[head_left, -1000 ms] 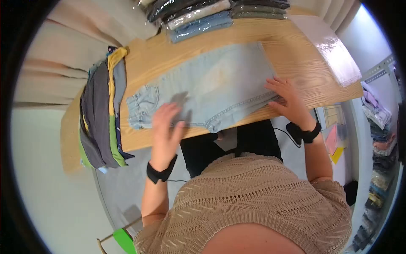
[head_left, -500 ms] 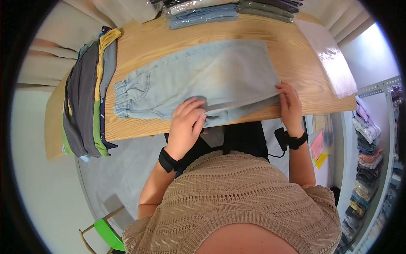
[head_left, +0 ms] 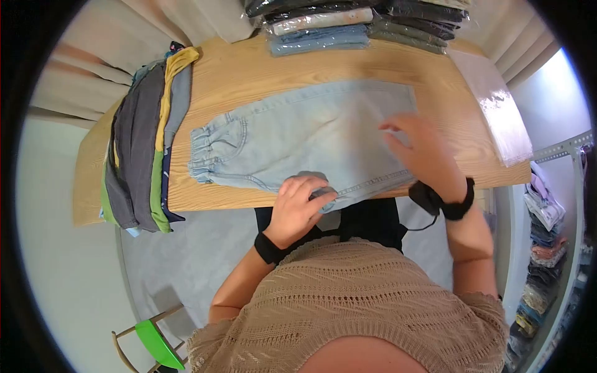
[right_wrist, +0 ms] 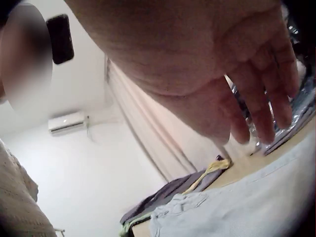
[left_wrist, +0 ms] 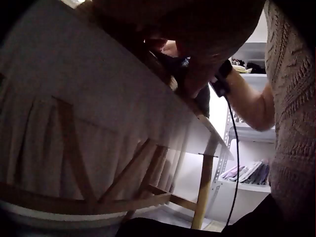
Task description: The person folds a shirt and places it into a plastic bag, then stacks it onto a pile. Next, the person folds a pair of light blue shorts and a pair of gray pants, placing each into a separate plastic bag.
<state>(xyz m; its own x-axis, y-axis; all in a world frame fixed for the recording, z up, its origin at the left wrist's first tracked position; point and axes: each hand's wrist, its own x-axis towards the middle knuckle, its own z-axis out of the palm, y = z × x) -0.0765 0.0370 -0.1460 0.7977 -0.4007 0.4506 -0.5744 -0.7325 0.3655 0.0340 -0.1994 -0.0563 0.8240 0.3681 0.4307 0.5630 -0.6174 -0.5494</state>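
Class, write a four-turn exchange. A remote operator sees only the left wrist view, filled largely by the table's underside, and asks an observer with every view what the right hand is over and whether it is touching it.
Operator: I mostly get the table's underside. What is beneath the right hand?
Observer: Pale blue jeans, laid out on the tabletop.
Operator: Is that hand touching them?
Observer: No; the right wrist view shows its fingers raised clear of the fabric.
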